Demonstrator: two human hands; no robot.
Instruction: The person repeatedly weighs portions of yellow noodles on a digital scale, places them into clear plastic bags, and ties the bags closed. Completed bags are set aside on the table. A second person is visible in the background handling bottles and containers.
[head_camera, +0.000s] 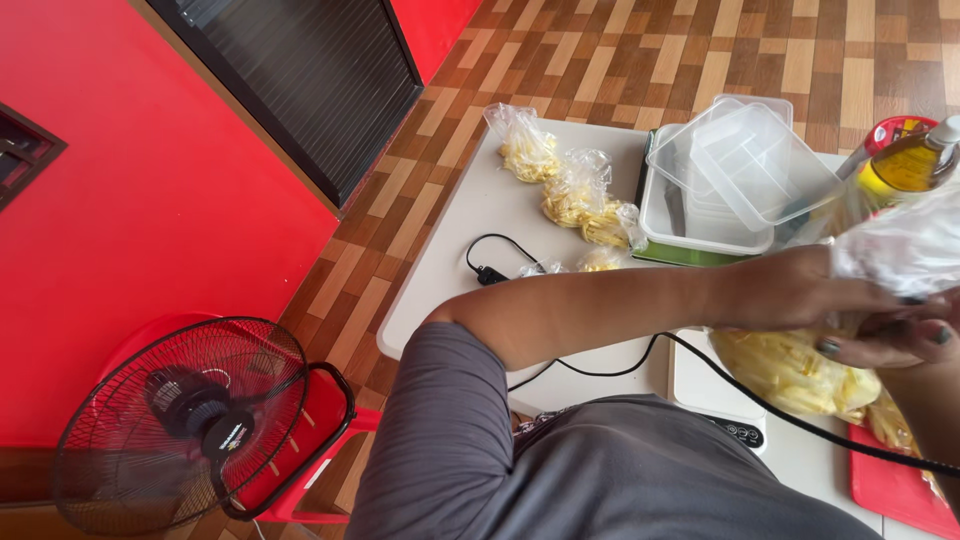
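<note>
Clear plastic bag (800, 375) of pale yellow cut strips, held up over the white digital scale (700, 385) at the right of the white bench (470, 230). My left hand (790, 290) reaches across, fingers closed around the gathered neck of the bag. My right hand (890, 335) sits just beside it, fingers with dark-painted nails curled onto the same neck; the crumpled top of the bag sticks up above both hands. Bag belly hangs below the hands, close over the scale; touching it or not, cannot tell.

A black cable (760, 400) runs across the scale and under the bag. Red cutting board (895, 485) at the lower right edge with more strips on it. Behind the hands, a stack of clear plastic containers (720, 185) with lids, and an oil bottle (915, 160) to its right. Four small filled bags (575, 195) lie in a row on the far left part of the bench, a black plug adapter (490, 273) near them. Black fan (185, 420) on a red chair stands on the wood-pattern floor.
</note>
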